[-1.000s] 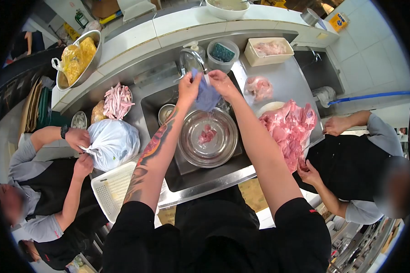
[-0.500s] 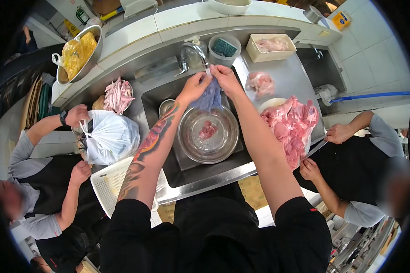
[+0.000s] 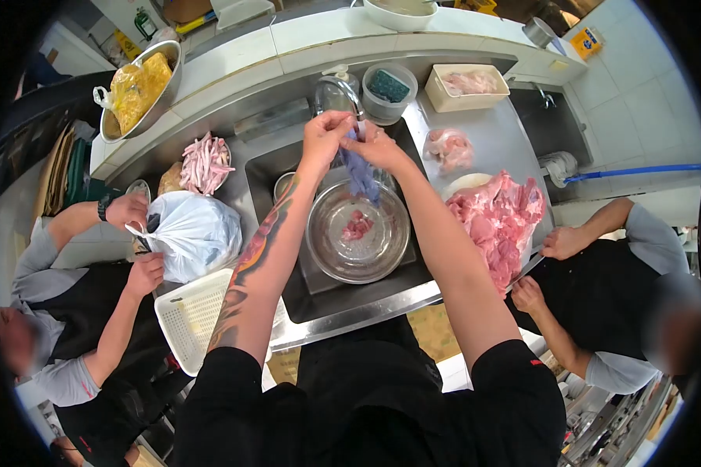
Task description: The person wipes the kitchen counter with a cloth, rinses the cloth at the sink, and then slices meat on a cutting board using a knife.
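At the tap (image 3: 349, 91), my left hand (image 3: 327, 137) and my right hand (image 3: 375, 145) are close together, fingers pinched on the top of a thin, crumpled blue plastic bag (image 3: 361, 177). The bag hangs down in a narrow twist. Its lower end is over the back part of a round, clear bowl (image 3: 319, 261) standing in the sink (image 3: 304, 305). Inside the bowl lies a small heap of red meat pieces (image 3: 357, 226). My fingers partly hide the bag's upper edge.
Right of the sink are a large raw meat piece (image 3: 494, 222), bagged meat (image 3: 449, 148) and a beige tub (image 3: 467, 100). To the left are a white bag (image 3: 199, 241) handled by a co-worker, pale pink strips (image 3: 206, 163) and a white basket (image 3: 187, 327). Another co-worker's hands (image 3: 530, 294) are at the right.
My hands have shifted slightly and the blue bag has gone from spread out to a narrower twist. The left co-worker's lower hand has moved up to the white bag.
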`<state>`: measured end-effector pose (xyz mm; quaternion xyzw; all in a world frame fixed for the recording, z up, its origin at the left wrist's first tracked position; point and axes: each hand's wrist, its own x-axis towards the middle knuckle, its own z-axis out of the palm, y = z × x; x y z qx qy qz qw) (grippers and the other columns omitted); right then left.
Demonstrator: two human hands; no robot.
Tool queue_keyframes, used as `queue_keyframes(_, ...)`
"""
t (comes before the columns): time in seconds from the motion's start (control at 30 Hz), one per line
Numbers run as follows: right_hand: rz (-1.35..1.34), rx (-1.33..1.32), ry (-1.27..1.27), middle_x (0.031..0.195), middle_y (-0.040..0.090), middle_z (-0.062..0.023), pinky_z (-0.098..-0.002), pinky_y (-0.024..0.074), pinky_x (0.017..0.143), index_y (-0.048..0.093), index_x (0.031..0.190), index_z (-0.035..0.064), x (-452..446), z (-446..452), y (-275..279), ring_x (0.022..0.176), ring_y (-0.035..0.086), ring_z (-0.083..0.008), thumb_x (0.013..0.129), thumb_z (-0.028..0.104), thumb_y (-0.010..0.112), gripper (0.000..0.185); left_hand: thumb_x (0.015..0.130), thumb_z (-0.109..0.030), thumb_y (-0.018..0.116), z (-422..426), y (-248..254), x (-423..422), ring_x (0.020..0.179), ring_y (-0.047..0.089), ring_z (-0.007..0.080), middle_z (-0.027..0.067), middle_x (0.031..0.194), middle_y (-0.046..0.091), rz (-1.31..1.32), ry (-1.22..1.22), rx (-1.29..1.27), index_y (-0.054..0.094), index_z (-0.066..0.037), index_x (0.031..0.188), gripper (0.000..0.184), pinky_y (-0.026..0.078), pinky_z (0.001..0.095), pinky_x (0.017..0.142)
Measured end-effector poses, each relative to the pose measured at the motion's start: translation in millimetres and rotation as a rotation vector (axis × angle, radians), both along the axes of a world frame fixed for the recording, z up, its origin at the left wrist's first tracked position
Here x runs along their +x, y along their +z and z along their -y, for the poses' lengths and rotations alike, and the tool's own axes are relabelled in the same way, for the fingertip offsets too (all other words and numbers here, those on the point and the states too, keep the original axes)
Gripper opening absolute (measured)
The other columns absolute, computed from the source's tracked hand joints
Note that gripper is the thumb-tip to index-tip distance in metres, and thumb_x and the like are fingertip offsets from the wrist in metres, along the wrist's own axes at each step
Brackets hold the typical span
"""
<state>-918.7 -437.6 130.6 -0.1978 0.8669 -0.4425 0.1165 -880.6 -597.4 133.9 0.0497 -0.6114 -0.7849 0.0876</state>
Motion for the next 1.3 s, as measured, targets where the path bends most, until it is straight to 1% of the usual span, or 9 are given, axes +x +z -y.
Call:
queue_keyframes(0.03, -0.122, -0.487, 0.227, 0.097, 0.073, -0.0038, -0.0313, 0.0513, 0.080, 0.071, 0.112, -0.0026, 2, 6, 2, 0.088, 0.064, -0.0115, 0.101, 0.027, 0.072, 0.031, 0.098, -0.008, 0.074, -2, 1, 3, 0.092, 0.068, 0.0104, 0.0048, 0.101, 0.076, 0.000, -0.001, 0.004, 0.073, -0.001, 0.118, 0.021, 0.054, 0.0270, 0.084)
queue_keyframes(0.17, 0.203, -0.271, 0.131, 0.097, 0.072, -0.0024, -0.0300, 0.0499, 0.080, 0.070, 0.112, -0.0011, -1, -6, 17, 0.091, 0.064, -0.0105, 0.103, 0.022, 0.067, 0.025, 0.102, -0.011, 0.071, -13, -15, 19, 0.093, 0.067, 0.0102, 0.0008, 0.100, 0.074, -0.060, -0.008, 0.018, 0.073, -0.002, 0.119, 0.020, 0.054, 0.0270, 0.085)
queue_keyframes(0.33, 0.209, -0.739, -0.224, 0.089, 0.071, -0.0009, -0.0311, 0.0496, 0.074, 0.071, 0.103, 0.0003, 12, 8, -3, 0.080, 0.059, -0.0108, 0.104, 0.021, 0.065, 0.022, 0.105, -0.019, 0.068, -8, -74, 30, 0.083, 0.060, 0.0063, -0.0029, 0.089, 0.068, 0.034, -0.227, -0.217, 0.072, -0.001, 0.111, 0.020, 0.049, 0.0262, 0.076)
queue_keyframes(0.47, 0.119, -0.389, -0.270, 0.087, 0.069, -0.0049, -0.0350, 0.0471, 0.073, 0.067, 0.103, -0.0022, -7, -13, -41, 0.078, 0.055, -0.0122, 0.107, 0.029, 0.060, 0.032, 0.103, -0.022, 0.071, 4, -69, 18, 0.077, 0.056, 0.0060, -0.0030, 0.082, 0.067, 0.000, -0.166, -0.237, 0.073, -0.001, 0.103, 0.021, 0.047, 0.0271, 0.069)
queue_keyframes(0.7, 0.033, -0.555, -0.057, 0.099, 0.077, -0.0121, -0.0326, 0.0528, 0.085, 0.072, 0.112, -0.0012, 8, 15, -28, 0.090, 0.065, -0.0151, 0.106, 0.040, 0.063, 0.043, 0.099, -0.022, 0.075, 3, -39, -5, 0.075, 0.058, 0.0066, -0.0006, 0.081, 0.069, -0.102, 0.091, -0.367, 0.074, -0.001, 0.098, 0.020, 0.047, 0.0296, 0.065)
queue_keyframes(0.8, 0.033, -0.350, 0.039, 0.091, 0.076, -0.0098, -0.0337, 0.0537, 0.077, 0.075, 0.102, -0.0011, -8, -3, -37, 0.082, 0.064, -0.0123, 0.104, 0.038, 0.065, 0.041, 0.098, -0.022, 0.076, 22, -42, -4, 0.074, 0.059, 0.0073, 0.0005, 0.079, 0.069, -0.034, -0.130, -0.388, 0.074, -0.001, 0.096, 0.022, 0.048, 0.0302, 0.064)
queue_keyframes(0.97, 0.192, -0.387, -0.029, 0.087, 0.069, 0.0048, -0.0271, 0.0468, 0.068, 0.075, 0.098, 0.0046, -19, -31, -13, 0.078, 0.056, -0.0041, 0.108, 0.029, 0.064, 0.029, 0.101, -0.024, 0.072, 31, -49, 25, 0.080, 0.058, 0.0079, 0.0005, 0.087, 0.067, 0.007, -0.339, -0.540, 0.069, -0.001, 0.103, 0.023, 0.049, 0.0295, 0.071)
queue_keyframes(1.2, -0.242, -0.373, 0.108, 0.101, 0.075, -0.0111, -0.0365, 0.0533, 0.083, 0.073, 0.112, 0.0015, 13, 6, -43, 0.093, 0.067, -0.0206, 0.102, 0.029, 0.069, 0.030, 0.109, -0.021, 0.059, 2, -47, 13, 0.091, 0.064, 0.0117, 0.0017, 0.096, 0.071, 0.049, -0.185, 0.001, 0.070, -0.002, 0.113, 0.023, 0.052, 0.0296, 0.085)
queue_keyframes(1.3, 0.162, -0.339, 0.025, 0.086, 0.077, -0.0113, -0.0328, 0.0543, 0.075, 0.078, 0.100, 0.0010, 5, -17, -30, 0.078, 0.068, -0.0183, 0.096, 0.030, 0.076, 0.029, 0.109, -0.025, 0.060, 10, -32, 21, 0.101, 0.064, 0.0134, 0.0063, 0.110, 0.070, -0.010, -0.166, -0.399, 0.069, -0.001, 0.118, 0.026, 0.051, 0.0306, 0.094)
